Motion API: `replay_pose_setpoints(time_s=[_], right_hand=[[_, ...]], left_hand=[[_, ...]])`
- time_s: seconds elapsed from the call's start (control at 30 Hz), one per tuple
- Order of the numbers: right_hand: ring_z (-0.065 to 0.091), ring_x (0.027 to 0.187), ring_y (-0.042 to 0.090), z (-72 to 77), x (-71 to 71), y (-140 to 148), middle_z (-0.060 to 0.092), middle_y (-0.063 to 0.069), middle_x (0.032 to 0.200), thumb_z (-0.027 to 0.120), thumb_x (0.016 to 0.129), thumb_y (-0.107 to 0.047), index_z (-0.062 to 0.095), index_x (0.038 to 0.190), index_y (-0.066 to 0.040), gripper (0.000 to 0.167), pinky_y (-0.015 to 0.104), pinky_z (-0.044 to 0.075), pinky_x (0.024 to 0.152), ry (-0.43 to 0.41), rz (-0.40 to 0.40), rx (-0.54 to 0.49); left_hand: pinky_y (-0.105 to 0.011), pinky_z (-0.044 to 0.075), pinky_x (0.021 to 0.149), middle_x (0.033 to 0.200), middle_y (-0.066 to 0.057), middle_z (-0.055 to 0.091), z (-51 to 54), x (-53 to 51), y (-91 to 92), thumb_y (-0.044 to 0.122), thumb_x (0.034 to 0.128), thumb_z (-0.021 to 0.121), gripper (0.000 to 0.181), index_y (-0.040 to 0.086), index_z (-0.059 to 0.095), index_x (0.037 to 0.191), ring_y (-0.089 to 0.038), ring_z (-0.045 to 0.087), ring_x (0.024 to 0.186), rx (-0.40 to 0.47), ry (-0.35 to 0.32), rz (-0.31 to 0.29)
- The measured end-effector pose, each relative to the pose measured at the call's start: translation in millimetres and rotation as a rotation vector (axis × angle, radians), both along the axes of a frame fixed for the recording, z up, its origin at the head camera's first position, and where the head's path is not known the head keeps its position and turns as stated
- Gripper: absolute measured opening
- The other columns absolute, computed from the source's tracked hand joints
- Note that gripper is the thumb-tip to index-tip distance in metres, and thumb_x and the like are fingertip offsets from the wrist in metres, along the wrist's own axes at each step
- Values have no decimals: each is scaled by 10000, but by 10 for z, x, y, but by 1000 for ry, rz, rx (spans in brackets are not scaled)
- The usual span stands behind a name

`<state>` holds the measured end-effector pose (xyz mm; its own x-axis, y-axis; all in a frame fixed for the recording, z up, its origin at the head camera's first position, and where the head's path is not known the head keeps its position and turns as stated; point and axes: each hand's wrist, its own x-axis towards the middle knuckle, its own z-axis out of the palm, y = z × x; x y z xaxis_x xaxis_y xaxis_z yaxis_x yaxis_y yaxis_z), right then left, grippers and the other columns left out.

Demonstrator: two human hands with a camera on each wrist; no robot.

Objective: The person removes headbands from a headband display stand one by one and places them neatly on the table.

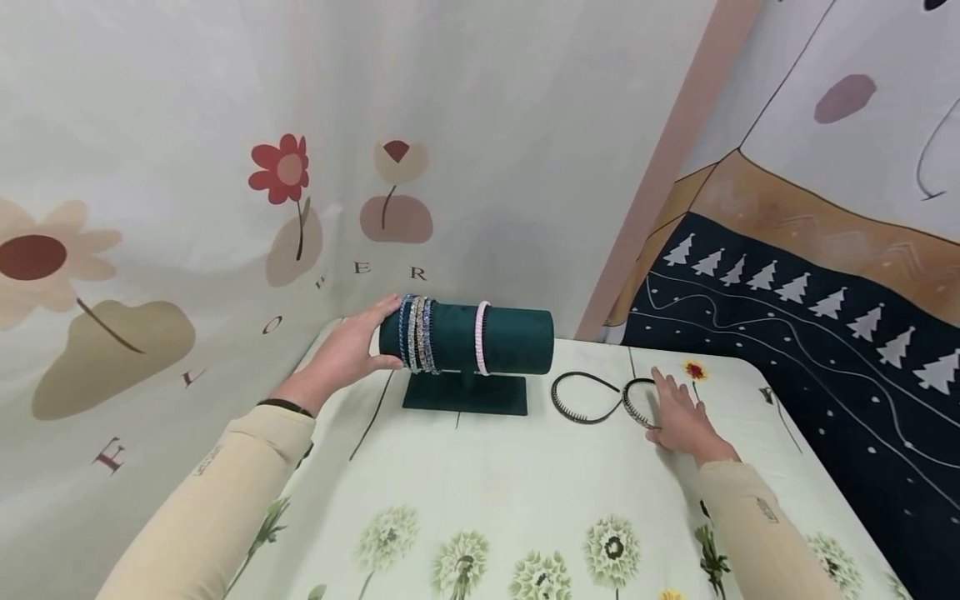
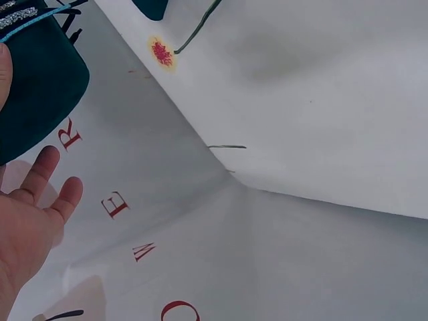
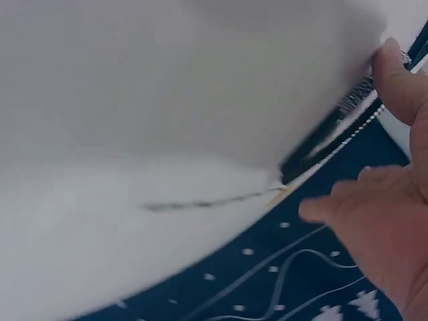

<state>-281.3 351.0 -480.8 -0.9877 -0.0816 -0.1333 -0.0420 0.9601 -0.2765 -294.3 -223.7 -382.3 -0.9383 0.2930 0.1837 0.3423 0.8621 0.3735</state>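
Note:
A dark green cylindrical headband stand (image 1: 517, 342) rests on its flat base at the table's back. Several blue and silvery glittering headbands (image 1: 417, 333) circle its left part, and a pink headband (image 1: 482, 337) sits near the middle. My left hand (image 1: 348, 346) holds the cylinder's left end, thumb in front and fingers over the top; two of its fingers are spread free in the left wrist view. To the right, a black toothed headband (image 1: 577, 417) lies flat beside a second dark headband (image 1: 633, 410). Over that second one is my right hand (image 1: 684, 421), fingers extended, thumb near its lower end.
The table (image 1: 495, 475) has a pale cloth printed with flowers. Close behind and to the left hangs a light printed curtain (image 1: 517, 167). A dark blue fabric (image 1: 750, 325) with white trees hangs beyond the table's right edge.

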Motion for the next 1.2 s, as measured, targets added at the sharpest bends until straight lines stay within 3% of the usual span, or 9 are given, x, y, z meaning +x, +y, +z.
replay_pose_setpoints(time_s=[0.2, 0.5, 0.63, 0.83, 1.0, 1.2], right_hand=[[62, 1539, 694, -112, 230, 109, 82, 464, 1676, 851, 926, -273, -19, 1695, 13, 1195, 893, 93, 1184, 107, -94, -92], [74, 1551, 670, -110, 332, 111, 101, 451, 1679, 797, 955, -241, 1, 1691, 30, 1118, 848, 85, 1222, 149, -139, -147], [93, 1533, 687, -49, 311, 79, 87, 475, 1666, 687, 1040, -364, -32, 1693, 22, 1046, 825, 164, 1228, 127, -185, -227], [115, 1563, 639, 168, 232, -8, 53, 403, 1722, 603, 1037, -616, -74, 1699, -1, 1129, 799, 247, 1222, 144, -210, -336], [169, 1580, 607, 458, 68, -203, 65, 335, 1761, 614, 1038, -597, -30, 1718, -50, 1085, 790, 265, 1226, 229, -141, -357], [182, 1618, 539, 947, -149, -628, 147, 274, 1776, 646, 1048, -525, 71, 1732, -99, 990, 761, 251, 1265, 291, -15, -326]], left_hand=[[-640, 278, 1318, 1815, -82, 171, -15, -18, 33, 289, 892, 891, 1090, 169, 202, 1728, -444, 264, 1633, 0, -8, 3], [-611, 278, 1330, 1804, -86, 216, 16, 7, 143, 268, 875, 908, 1076, 145, 248, 1716, -423, 279, 1634, 17, -35, 39], [-641, 289, 1316, 1798, -82, 241, 49, 23, 156, 240, 851, 928, 1088, 152, 267, 1711, -447, 311, 1612, 22, -28, 75], [-655, 290, 1311, 1799, -85, 238, 103, 63, 182, 217, 832, 942, 1108, 147, 267, 1709, -456, 328, 1601, 21, -31, 110], [-660, 281, 1313, 1801, -91, 229, 127, 93, 208, 198, 833, 941, 1108, 145, 264, 1708, -453, 319, 1605, 34, -37, 125], [-666, 280, 1311, 1802, -88, 225, 141, 110, 219, 191, 834, 940, 1102, 142, 268, 1706, -452, 316, 1607, 37, -42, 137]])
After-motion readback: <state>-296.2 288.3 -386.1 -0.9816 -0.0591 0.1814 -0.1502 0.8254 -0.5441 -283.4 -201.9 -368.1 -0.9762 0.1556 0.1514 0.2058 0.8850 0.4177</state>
